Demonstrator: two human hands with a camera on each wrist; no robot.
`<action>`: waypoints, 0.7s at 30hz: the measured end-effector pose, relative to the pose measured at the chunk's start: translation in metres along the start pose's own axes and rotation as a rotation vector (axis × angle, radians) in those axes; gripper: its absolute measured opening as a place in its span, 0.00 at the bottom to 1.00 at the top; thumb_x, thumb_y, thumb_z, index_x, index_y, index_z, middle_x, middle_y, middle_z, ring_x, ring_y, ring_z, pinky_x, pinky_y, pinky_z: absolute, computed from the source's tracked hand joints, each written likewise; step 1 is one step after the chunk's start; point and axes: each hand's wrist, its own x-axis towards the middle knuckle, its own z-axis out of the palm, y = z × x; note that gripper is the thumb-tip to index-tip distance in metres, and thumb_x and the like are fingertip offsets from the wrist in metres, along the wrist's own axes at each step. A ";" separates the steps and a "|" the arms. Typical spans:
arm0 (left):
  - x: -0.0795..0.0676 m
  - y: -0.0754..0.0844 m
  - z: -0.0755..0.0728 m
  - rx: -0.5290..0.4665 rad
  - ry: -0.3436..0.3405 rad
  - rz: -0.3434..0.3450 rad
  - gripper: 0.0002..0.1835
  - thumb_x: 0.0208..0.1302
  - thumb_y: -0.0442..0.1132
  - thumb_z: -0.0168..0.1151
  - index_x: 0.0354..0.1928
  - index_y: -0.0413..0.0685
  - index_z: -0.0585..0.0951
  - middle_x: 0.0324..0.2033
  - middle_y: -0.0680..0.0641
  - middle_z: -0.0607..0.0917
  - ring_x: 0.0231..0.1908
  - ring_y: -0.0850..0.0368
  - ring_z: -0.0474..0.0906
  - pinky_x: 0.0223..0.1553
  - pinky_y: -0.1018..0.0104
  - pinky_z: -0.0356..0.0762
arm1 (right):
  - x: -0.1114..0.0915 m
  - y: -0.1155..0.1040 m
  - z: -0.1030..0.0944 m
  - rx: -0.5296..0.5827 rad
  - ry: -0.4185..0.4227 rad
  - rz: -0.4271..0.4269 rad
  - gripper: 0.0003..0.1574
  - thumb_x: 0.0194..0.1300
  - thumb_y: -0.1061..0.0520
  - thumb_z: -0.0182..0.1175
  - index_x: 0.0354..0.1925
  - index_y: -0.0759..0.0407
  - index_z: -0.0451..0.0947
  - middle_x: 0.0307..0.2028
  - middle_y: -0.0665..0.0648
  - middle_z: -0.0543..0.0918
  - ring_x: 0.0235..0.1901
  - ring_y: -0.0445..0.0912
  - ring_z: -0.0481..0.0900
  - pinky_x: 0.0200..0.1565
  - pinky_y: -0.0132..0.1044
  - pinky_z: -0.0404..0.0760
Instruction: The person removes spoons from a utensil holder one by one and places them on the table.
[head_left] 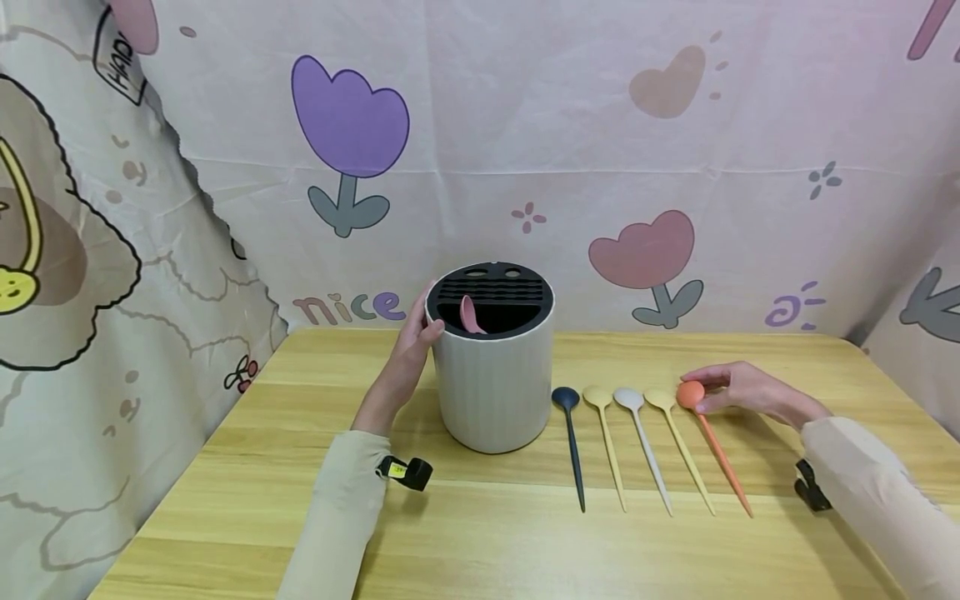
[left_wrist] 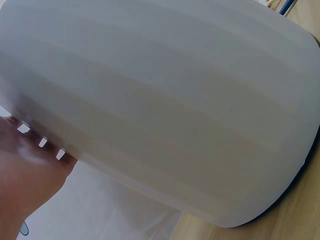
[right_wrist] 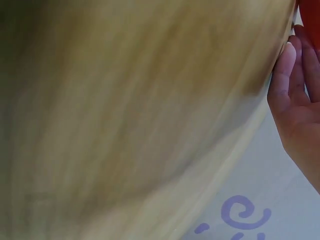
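A pale ribbed utensil holder (head_left: 492, 383) with a black slotted top stands upright on the table. My left hand (head_left: 411, 350) holds its upper left side, thumb at the front near the rim and fingers round the back; in the left wrist view the holder's wall hides the fingertips. A pink spoon (head_left: 469, 315) leans in the holder's large opening. At the right end of a row of spoons, my right hand (head_left: 738, 390) pinches an orange spoon (head_left: 722, 454) at its round bowl. The right wrist view shows only a bit of the orange bowl (right_wrist: 311, 20) beside my fingers.
Between the holder and the orange spoon lie a dark blue spoon (head_left: 573, 450), a yellow spoon (head_left: 609, 442), a light grey spoon (head_left: 647, 446) and another yellow spoon (head_left: 684, 446), bowls away from me. A printed cloth (head_left: 480, 108) hangs behind the wooden table (head_left: 480, 533).
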 end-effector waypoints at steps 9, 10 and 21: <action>0.001 -0.001 -0.001 -0.011 -0.001 0.018 0.56 0.58 0.73 0.51 0.76 0.45 0.45 0.74 0.45 0.49 0.71 0.49 0.45 0.69 0.42 0.42 | 0.001 0.002 0.001 -0.008 -0.003 -0.035 0.39 0.57 0.55 0.70 0.62 0.71 0.70 0.57 0.69 0.75 0.55 0.58 0.73 0.52 0.37 0.73; 0.001 -0.001 -0.001 -0.011 -0.001 0.017 0.56 0.58 0.73 0.51 0.76 0.46 0.45 0.74 0.45 0.49 0.71 0.49 0.45 0.69 0.42 0.42 | 0.001 0.002 0.001 -0.007 -0.006 -0.038 0.39 0.58 0.55 0.69 0.62 0.72 0.69 0.58 0.70 0.75 0.56 0.60 0.73 0.54 0.41 0.73; 0.000 -0.001 0.000 0.004 0.003 0.000 0.54 0.59 0.72 0.50 0.76 0.47 0.45 0.74 0.45 0.49 0.72 0.49 0.45 0.68 0.40 0.44 | 0.001 0.004 -0.002 0.074 -0.058 -0.039 0.45 0.57 0.57 0.69 0.65 0.77 0.61 0.61 0.72 0.70 0.61 0.66 0.66 0.53 0.30 0.71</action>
